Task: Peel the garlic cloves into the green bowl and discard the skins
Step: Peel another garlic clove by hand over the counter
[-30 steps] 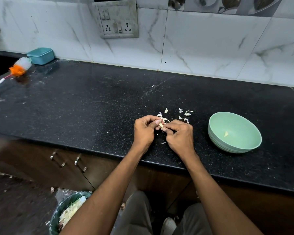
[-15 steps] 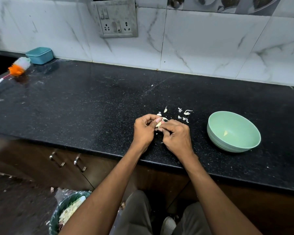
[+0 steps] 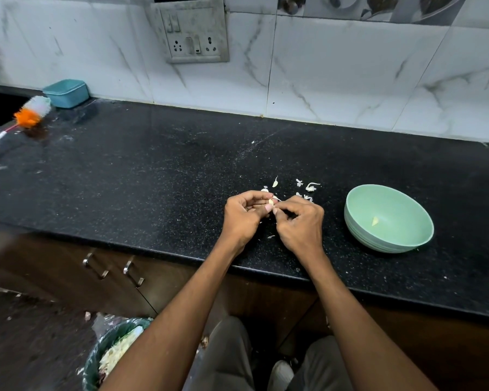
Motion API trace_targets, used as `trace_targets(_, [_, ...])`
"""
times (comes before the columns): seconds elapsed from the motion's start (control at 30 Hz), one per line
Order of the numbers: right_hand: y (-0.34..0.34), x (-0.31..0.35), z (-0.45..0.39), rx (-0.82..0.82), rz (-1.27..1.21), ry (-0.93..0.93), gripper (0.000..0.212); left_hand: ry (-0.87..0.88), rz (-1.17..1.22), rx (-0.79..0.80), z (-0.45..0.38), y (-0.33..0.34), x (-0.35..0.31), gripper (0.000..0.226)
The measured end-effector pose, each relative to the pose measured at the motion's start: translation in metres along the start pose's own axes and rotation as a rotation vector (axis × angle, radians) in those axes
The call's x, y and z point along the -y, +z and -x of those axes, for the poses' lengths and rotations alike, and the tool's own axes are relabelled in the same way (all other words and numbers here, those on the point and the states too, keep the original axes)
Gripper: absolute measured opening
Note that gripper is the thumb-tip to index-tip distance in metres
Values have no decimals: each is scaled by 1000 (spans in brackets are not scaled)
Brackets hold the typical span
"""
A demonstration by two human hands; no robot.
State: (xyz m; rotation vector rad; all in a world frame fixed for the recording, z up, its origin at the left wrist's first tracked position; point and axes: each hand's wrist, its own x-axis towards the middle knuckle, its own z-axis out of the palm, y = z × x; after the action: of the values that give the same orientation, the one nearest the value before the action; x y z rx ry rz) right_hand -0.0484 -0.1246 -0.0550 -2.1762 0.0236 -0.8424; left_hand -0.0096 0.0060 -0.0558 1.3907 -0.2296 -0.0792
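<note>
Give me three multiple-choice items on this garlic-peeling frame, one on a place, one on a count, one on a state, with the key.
1. Where does the green bowl stand relative to the hands?
A. On the counter, to the person's right of both hands
B. Against the wall beside the teal box
C. On the floor by the bin

2. How many pieces lie inside the green bowl?
A. None
B. One
C. Five

3. What are the hands doing with the garlic clove?
A. Both lie flat on the counter
B. Only the left hand touches it
C. Left hand and right hand both pinch it with curled fingers

Key: 1 A, the bowl sits on the black counter beyond the right hand. 2 B, a single pale piece shows on the bowl's bottom. 3 C, the fingertips of both hands meet at the clove above the counter.
</note>
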Motion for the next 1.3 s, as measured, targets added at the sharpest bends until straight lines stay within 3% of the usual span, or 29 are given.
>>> trace_targets(0.6, [-4, -3, -4, -180, -121, 164, 17, 16, 36, -29, -2, -1, 2, 19])
trace_targets(0.87, [-5, -1, -3, -154, -120, 132, 14, -5, -11, 3, -1, -1, 2, 12])
trace_targets(1.03, [-6, 0, -2, -144, -181, 107, 11, -5, -67, 41, 0, 0, 1, 30])
trace_targets(1.3, [-4, -2, -1, -133, -256, 134, 12, 10, -153, 70, 4, 5, 1, 22])
